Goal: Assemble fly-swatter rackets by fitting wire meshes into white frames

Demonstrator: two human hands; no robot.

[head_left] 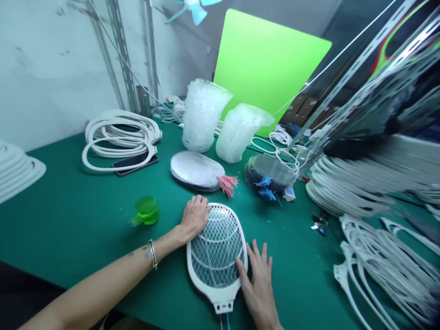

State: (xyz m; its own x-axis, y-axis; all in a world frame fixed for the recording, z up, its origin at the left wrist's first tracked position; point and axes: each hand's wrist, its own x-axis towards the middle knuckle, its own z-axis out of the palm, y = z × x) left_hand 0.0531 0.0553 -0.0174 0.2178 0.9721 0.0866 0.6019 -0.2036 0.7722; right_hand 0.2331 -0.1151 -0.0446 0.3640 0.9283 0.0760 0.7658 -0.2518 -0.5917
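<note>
An electric fly swatter [216, 247] with a white plastic frame and wire mesh lies on the green mat [85, 243], its handle end towards me. Thin pink and blue wires stick out of that end. My left hand [194, 218] presses on the swatter's far rim and mesh. My right hand [257, 286] clasps the near right rim, with the thumb on the mesh and the fingers spread. Just beyond lie a silver mesh stack with pink wires [195, 170] and a dark mesh stack with blue wires [268, 173].
A green plastic cup [147, 210] lies on its side left of my hands. White swatter frames are piled at left [117, 137] and right [385, 270], beside a phone [135, 161]. Stacks of clear plastic parts [202, 114] stand behind. Metal shelving [360, 78] leans in at right.
</note>
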